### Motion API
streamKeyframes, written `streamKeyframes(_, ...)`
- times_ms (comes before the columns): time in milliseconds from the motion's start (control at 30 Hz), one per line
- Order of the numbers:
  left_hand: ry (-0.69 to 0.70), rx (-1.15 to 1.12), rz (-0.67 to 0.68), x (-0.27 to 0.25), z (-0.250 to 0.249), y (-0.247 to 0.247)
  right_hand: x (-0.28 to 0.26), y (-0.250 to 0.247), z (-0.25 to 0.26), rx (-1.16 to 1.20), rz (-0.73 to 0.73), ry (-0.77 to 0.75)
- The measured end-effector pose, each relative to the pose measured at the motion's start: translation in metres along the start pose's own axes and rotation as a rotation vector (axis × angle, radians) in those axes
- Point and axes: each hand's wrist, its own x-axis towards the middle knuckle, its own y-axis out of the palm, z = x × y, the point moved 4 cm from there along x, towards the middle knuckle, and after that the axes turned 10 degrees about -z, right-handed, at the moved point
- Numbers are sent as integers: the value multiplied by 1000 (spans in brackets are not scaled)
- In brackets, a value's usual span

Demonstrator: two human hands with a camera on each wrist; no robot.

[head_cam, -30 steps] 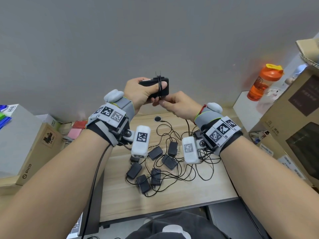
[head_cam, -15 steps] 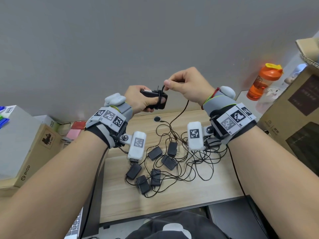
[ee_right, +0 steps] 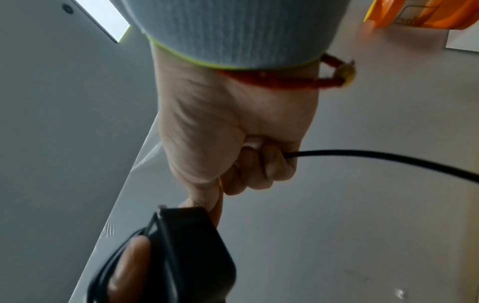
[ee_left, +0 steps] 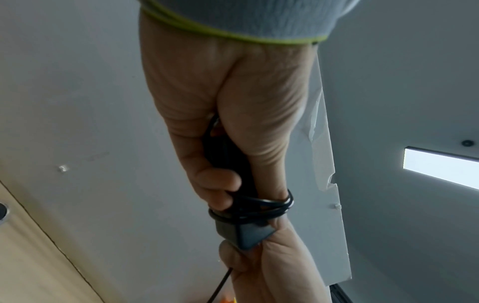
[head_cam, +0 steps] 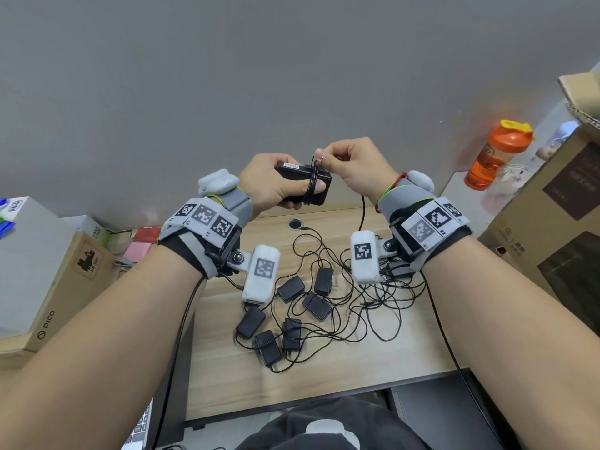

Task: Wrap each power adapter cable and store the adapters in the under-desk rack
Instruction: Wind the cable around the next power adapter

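Observation:
My left hand (head_cam: 272,185) grips a black power adapter (head_cam: 293,175) raised above the desk, thumb under several turns of its black cable (head_cam: 312,185). In the left wrist view the adapter (ee_left: 243,235) shows the cable loops (ee_left: 259,207) round it and my thumb. My right hand (head_cam: 354,167) pinches the cable just above the adapter; the loose cable (head_cam: 363,212) hangs from it to the desk. In the right wrist view my right hand (ee_right: 249,160) holds the cable (ee_right: 376,155) beside the adapter (ee_right: 191,250). Several more black adapters (head_cam: 285,323) lie on the desk in tangled cables.
The wooden desk (head_cam: 220,362) has a round cable hole (head_cam: 295,224) at its back. Cardboard boxes (head_cam: 58,280) stand at the left, a large box (head_cam: 552,228) at the right. An orange bottle (head_cam: 496,154) sits on a white surface to the right.
My right hand swung from below the adapter up and over it, carrying the cable round, and now sits close above the adapter. My left hand kept holding the adapter.

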Motion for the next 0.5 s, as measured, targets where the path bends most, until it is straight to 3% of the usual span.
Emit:
streamKeyframes(333, 25, -164, -58, 2, -14, 2, -26, 24, -10, 18, 156, 137)
streamKeyframes(500, 5, -171, -166, 10, -9, -8, -25, 31, -12, -66, 174, 54)
